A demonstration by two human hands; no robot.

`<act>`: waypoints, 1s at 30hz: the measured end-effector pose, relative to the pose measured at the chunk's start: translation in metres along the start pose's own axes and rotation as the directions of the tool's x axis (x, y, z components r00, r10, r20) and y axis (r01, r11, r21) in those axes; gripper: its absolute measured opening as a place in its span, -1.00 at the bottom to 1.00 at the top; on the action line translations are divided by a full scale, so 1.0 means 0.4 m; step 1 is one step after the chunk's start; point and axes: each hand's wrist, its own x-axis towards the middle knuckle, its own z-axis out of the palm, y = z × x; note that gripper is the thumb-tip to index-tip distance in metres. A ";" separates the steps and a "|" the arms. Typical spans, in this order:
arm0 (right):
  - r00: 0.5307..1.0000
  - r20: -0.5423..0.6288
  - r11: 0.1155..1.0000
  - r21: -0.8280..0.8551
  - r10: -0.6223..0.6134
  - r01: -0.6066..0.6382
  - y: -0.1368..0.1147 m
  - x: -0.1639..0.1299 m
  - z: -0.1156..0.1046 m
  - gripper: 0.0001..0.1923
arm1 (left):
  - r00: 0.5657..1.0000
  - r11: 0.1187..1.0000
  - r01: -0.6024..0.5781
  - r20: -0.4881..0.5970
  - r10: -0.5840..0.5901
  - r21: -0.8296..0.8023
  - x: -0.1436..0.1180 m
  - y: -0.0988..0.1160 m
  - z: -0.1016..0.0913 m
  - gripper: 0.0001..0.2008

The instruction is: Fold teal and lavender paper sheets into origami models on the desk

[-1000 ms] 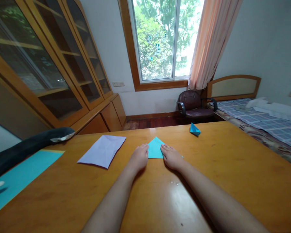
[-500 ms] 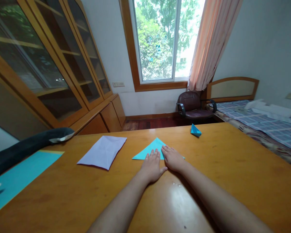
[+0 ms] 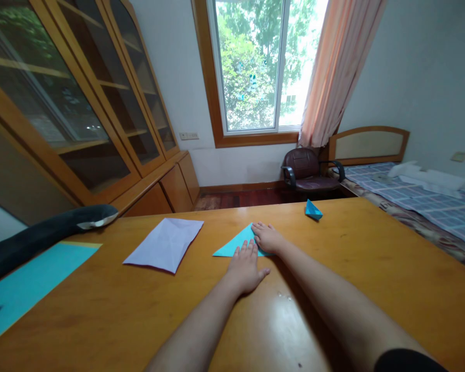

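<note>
A light-blue sheet of paper (image 3: 234, 245), folded into a triangle, lies on the wooden table with its point away from me. My left hand (image 3: 246, 269) rests flat on its near edge, fingers stretched forward. Over the right part of the triangle lies my right hand (image 3: 269, 238), palm down with the fingers extended, covering the right corner and reaching near the top point. To the left, a creased pale-purple sheet of paper (image 3: 166, 244) lies unfolded. A small folded blue paper piece (image 3: 313, 210) stands near the far edge, beyond my right hand.
The wooden table (image 3: 372, 268) fills the foreground. At its left are a dark, long stuffed object (image 3: 42, 232) and a turquoise sheet with a yellow border (image 3: 39, 284). Past the far edge stand a brown armchair (image 3: 308, 168), a bed (image 3: 414, 191) and a glass-door cabinet (image 3: 132, 129).
My right hand has moved up along the triangle toward its top point, covering more of the right side. My left hand stays almost in place on the near edge.
</note>
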 end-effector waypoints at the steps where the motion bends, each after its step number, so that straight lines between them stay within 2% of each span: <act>1: 1.000 -0.007 1.000 -0.004 0.017 -0.017 -0.001 0.010 0.001 -0.42 | 1.000 1.000 0.003 0.004 -0.003 -0.002 0.000 0.001 -0.001 -0.14; 8: 0.997 -0.062 0.998 -0.008 0.055 -0.055 -0.009 0.020 0.010 -0.43 | 0.999 0.999 0.051 0.004 -0.051 -0.015 -0.011 -0.017 0.004 -0.13; 12: 0.973 -0.212 0.994 -0.033 0.092 -0.101 -0.023 -0.001 0.003 -0.55 | 0.983 0.983 0.183 -0.024 -0.183 -0.011 -0.020 -0.053 0.004 -0.11; 16: 0.955 -0.288 0.994 -0.061 0.071 -0.093 -0.037 -0.022 -0.016 -0.66 | 0.942 0.948 0.317 -0.110 -0.317 -0.024 -0.019 -0.099 -0.022 -0.26; 20: 0.954 -0.285 0.993 -0.045 0.092 -0.109 -0.046 -0.035 -0.044 -0.69 | 0.930 0.952 0.300 -0.205 -0.305 -0.054 -0.017 -0.146 -0.059 -0.51; 24: 0.954 -0.254 0.986 -0.004 0.162 -0.168 -0.037 -0.046 -0.069 -0.64 | 0.918 0.956 0.282 -0.269 -0.292 -0.077 -0.021 -0.175 -0.077 -0.62; 27: 0.947 -0.223 0.973 0.027 0.231 -0.231 -0.024 -0.061 -0.068 -0.61 | 0.914 0.965 0.257 -0.309 -0.262 -0.059 -0.021 -0.181 -0.073 -0.57; 30: 0.942 -0.227 0.969 0.053 0.248 -0.242 -0.023 -0.082 -0.048 -0.63 | 0.906 0.963 0.263 -0.328 -0.267 -0.056 -0.021 -0.178 -0.063 -0.42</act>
